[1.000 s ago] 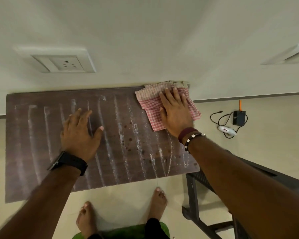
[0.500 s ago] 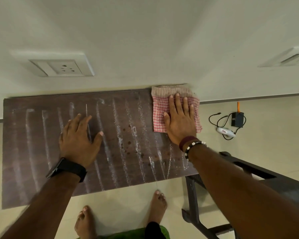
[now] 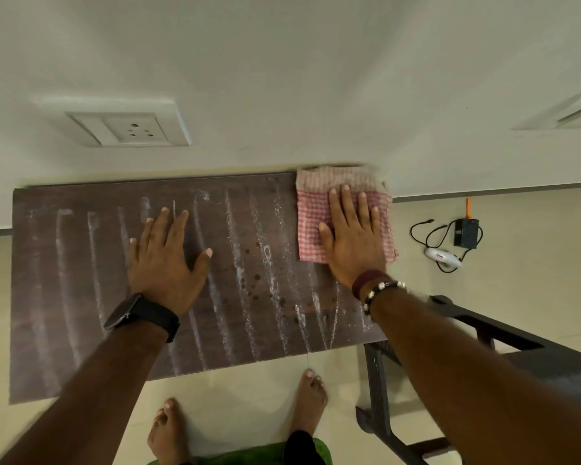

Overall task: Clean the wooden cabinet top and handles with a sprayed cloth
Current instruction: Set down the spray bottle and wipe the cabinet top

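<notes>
Pale plaster wall [image 3: 282,62] backs the scene, with a white rectangular socket plate [image 3: 128,127] set into it above the left part of the cabinet top [image 3: 81,263]. That top is a dark brown wood-grain slab, flat and rectangular, streaked front to back with whitish residue lines and dotted with small dark spots right of its centre. Left hand [image 3: 166,260] lies flat on the bare wood left of centre, fingers straight and spread, thumb out, holding nothing; a black watch [image 3: 141,315] bands its wrist. Right hand [image 3: 353,236] presses flat, fingers extended and slightly apart, on the cloth [image 3: 311,213], a red-and-white checked woven fabric with a plain beige band at its far edge, lying folded on the rear right corner of the cabinet top against the wall. Beaded bracelets [image 3: 376,288] circle that wrist. Right of the cabinet top, on beige floor tile [image 3: 534,263], lie a black adapter box [image 3: 466,232] with looped cable and a small white device [image 3: 443,257]; its red marking is unreadable. Dark chair frame [image 3: 379,394] stands by the front right corner.
</notes>
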